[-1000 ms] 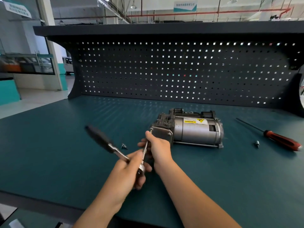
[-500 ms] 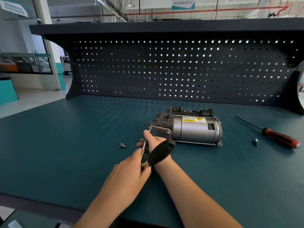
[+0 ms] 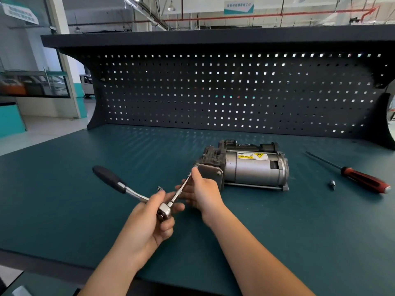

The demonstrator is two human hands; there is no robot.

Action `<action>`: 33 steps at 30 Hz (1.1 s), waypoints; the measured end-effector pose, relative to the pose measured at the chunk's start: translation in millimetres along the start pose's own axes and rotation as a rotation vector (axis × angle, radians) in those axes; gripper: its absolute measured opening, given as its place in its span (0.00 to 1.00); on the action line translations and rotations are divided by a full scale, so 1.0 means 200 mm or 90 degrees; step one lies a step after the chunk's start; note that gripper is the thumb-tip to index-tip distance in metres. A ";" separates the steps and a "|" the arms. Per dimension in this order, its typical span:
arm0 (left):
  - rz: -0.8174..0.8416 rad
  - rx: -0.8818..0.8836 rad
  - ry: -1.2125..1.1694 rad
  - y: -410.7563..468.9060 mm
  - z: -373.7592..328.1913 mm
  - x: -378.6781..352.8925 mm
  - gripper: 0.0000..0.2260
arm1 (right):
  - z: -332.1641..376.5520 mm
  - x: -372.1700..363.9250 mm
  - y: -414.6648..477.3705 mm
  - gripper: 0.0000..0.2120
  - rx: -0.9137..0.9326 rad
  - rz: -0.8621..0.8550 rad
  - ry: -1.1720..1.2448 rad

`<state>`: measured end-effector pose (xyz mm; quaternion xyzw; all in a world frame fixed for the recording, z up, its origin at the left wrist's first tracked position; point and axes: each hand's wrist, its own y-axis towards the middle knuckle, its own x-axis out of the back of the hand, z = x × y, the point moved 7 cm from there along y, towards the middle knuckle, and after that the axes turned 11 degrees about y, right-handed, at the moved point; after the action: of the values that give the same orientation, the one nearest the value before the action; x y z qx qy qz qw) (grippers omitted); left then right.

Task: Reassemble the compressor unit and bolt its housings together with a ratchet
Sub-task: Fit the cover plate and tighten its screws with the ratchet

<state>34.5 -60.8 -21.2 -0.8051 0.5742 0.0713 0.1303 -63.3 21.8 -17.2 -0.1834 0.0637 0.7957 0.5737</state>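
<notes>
Compressor unit [image 3: 252,167]: lies on its side on the teal workbench top [image 3: 64,199], right of centre. The grey cylindrical body points right and carries a yellow warning label on top. The dark housing block and flat end plate [image 3: 210,174] face left, towards the hands.

Ratchet [image 3: 164,212]: held in front of the compressor. Its black handle sticks out to the upper left, and a slim extension bar [image 3: 181,189] runs from the head up and right to the near upper corner of the end plate.

Left hand [image 3: 147,223]: fingers and thumb are curled round the ratchet head, gripping it firmly.

Right hand [image 3: 203,193]: thumb and fingertips pinch the far end of the extension bar, just beside the end plate. The bar's tip is hidden behind the thumb.

Loose bolt [image 3: 159,188]: a small one lies on the bench just behind the left hand, partly hidden.

Screwdriver [image 3: 361,178]: has a red and black handle and lies on the bench well to the right of the compressor, shaft pointing back and left.

Small metal fitting [image 3: 332,184]: lies between the compressor and the screwdriver handle, too small to identify.

Pegboard [image 3: 235,92]: a dark perforated panel standing along the back of the bench.
</notes>
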 end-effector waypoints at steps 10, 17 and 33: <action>-0.032 -0.068 0.092 -0.01 -0.02 0.03 0.12 | 0.31 0.31 -0.17 0.07 0.400 -0.217 -0.399; -0.011 -0.091 0.111 -0.06 -0.02 0.05 0.14 | 0.26 0.38 -0.08 0.05 0.343 -0.206 -0.422; 0.055 -0.107 0.204 -0.06 0.03 -0.09 0.13 | 0.24 0.41 0.00 0.07 0.409 -0.193 -0.370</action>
<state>41.0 -39.5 -21.4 -0.7888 0.6137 -0.0045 -0.0338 -97.0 108.9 -2.2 0.2275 0.1163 0.6613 0.7052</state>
